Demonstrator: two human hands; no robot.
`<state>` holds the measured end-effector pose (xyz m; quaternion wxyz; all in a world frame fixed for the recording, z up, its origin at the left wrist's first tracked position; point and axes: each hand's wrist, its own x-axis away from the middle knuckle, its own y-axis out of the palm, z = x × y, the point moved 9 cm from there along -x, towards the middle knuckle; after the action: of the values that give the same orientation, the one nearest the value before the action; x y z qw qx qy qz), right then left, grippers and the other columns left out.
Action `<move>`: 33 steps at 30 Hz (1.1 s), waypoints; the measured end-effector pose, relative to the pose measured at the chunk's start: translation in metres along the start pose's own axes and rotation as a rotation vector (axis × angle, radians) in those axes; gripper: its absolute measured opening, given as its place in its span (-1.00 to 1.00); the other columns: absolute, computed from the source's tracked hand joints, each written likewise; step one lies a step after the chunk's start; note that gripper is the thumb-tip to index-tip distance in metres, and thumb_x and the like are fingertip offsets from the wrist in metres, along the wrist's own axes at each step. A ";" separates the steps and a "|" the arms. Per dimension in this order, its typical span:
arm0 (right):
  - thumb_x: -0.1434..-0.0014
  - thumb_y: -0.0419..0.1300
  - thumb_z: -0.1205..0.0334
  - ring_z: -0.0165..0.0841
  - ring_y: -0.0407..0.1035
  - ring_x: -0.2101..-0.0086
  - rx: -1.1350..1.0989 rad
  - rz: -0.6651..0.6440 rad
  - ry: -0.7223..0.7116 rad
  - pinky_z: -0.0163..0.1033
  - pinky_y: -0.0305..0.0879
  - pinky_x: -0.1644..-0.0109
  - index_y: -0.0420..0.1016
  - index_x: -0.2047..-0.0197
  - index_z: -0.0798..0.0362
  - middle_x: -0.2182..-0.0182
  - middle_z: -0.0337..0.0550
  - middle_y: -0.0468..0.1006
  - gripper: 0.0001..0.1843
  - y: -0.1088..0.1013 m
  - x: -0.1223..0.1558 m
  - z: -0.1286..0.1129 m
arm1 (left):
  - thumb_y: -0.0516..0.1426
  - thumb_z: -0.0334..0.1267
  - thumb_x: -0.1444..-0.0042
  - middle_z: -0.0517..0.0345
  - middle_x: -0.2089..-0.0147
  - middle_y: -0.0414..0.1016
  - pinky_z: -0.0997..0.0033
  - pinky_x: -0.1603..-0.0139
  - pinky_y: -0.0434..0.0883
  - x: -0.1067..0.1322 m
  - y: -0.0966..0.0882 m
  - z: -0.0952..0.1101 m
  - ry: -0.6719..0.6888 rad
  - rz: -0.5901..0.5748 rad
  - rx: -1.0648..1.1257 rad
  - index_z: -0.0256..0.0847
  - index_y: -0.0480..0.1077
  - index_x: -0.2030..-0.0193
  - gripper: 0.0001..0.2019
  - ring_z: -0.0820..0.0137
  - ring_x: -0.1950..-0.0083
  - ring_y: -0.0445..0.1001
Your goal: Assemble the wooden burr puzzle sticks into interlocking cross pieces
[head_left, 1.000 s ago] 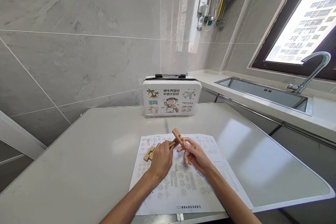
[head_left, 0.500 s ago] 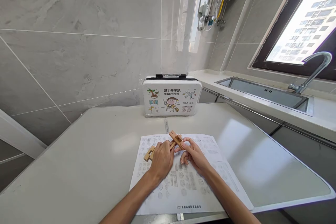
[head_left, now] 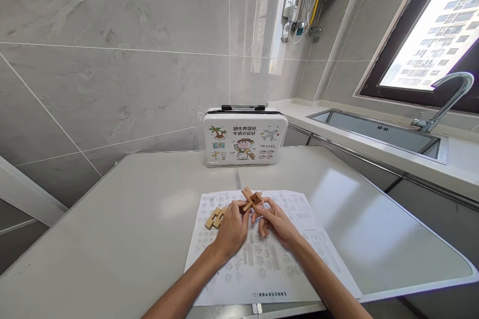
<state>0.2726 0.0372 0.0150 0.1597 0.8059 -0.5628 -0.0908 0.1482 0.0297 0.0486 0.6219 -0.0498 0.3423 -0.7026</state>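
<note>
Above a printed paper sheet [head_left: 271,279], crossed wooden puzzle pieces [head_left: 247,192] are held between my two hands. My left hand [head_left: 232,227] is closed on the near left end of one stick. My right hand [head_left: 279,222] pinches the lower right end of the other piece with thumb and fingers. One stick crosses the notched one near its middle; how they fit together is partly hidden by my fingers. Beside my left hand, notched wooden puzzle pieces [head_left: 212,218] lie on the sheet, one partly covered by that hand.
A white case [head_left: 224,157] with cartoon prints stands at the back of the pale table [head_left: 112,229]. To the right is a counter with a sink [head_left: 374,132] and a tap [head_left: 449,102]. A grey tiled wall [head_left: 112,84] rises behind.
The stick now passes across the notched piece with its end showing to the right. My left hand has shifted slightly, uncovering more of the pieces on the sheet.
</note>
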 end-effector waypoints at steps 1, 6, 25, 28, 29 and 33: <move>-0.20 0.33 -0.18 -0.46 0.39 0.67 -0.003 0.005 -0.010 -0.39 0.12 0.59 0.18 0.15 -0.05 0.38 -0.27 0.62 -0.50 -0.001 0.000 -0.001 | -0.03 -0.13 -0.43 -0.06 0.02 0.53 0.07 -0.02 0.40 0.000 0.000 0.001 -0.018 -0.011 0.033 -0.15 0.23 -0.01 -0.83 0.12 -0.03 0.52; -0.18 0.35 -0.18 -0.49 0.34 0.66 -0.033 0.036 -0.041 -0.37 0.14 0.57 0.26 0.12 -0.05 0.37 -0.28 0.60 -0.51 -0.008 -0.002 -0.002 | -0.07 -0.01 -0.46 0.08 0.17 0.53 0.16 0.01 0.38 -0.001 0.001 0.011 -0.055 -0.055 0.216 -0.13 0.22 -0.03 -0.74 0.22 0.12 0.52; -0.29 0.24 -0.16 -0.62 0.06 0.73 0.008 -0.075 -0.038 -0.37 -0.12 0.60 0.42 0.28 0.05 0.47 -0.24 0.53 -0.59 0.003 0.004 -0.009 | 0.10 0.07 -0.36 0.21 0.25 0.46 0.46 0.28 0.33 -0.011 0.011 -0.003 -0.172 -0.147 0.617 -0.08 0.10 0.03 -0.67 0.47 0.35 0.38; -0.28 0.27 -0.14 -0.58 0.14 0.69 -0.029 -0.093 -0.014 -0.35 -0.07 0.59 0.45 0.29 0.07 0.42 -0.19 0.55 -0.60 0.005 0.003 -0.006 | 0.11 0.10 -0.34 0.29 0.31 0.41 0.52 0.40 0.26 -0.012 0.010 -0.011 -0.220 -0.102 0.630 -0.08 0.09 0.10 -0.65 0.52 0.43 0.31; -0.27 0.28 -0.13 -0.57 0.15 0.68 -0.051 -0.100 0.001 -0.34 -0.05 0.59 0.47 0.27 0.08 0.40 -0.17 0.56 -0.60 0.006 0.003 -0.004 | 0.12 0.11 -0.33 0.32 0.33 0.39 0.53 0.43 0.23 -0.013 0.009 -0.014 -0.236 -0.085 0.633 -0.07 0.08 0.12 -0.64 0.54 0.47 0.28; -0.21 0.35 -0.08 -0.57 0.14 0.66 -0.180 -0.055 0.048 -0.34 -0.02 0.61 0.52 0.24 0.10 0.34 -0.16 0.57 -0.63 -0.002 0.000 0.000 | 0.07 0.11 -0.36 0.36 0.36 0.34 0.54 0.48 0.18 -0.014 0.002 -0.016 -0.238 -0.027 0.604 -0.06 0.09 0.13 -0.68 0.54 0.50 0.24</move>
<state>0.2747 0.0377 0.0139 0.2423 0.8054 -0.5262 -0.1258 0.1451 0.0491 0.0404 0.6348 0.0506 0.0427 -0.7698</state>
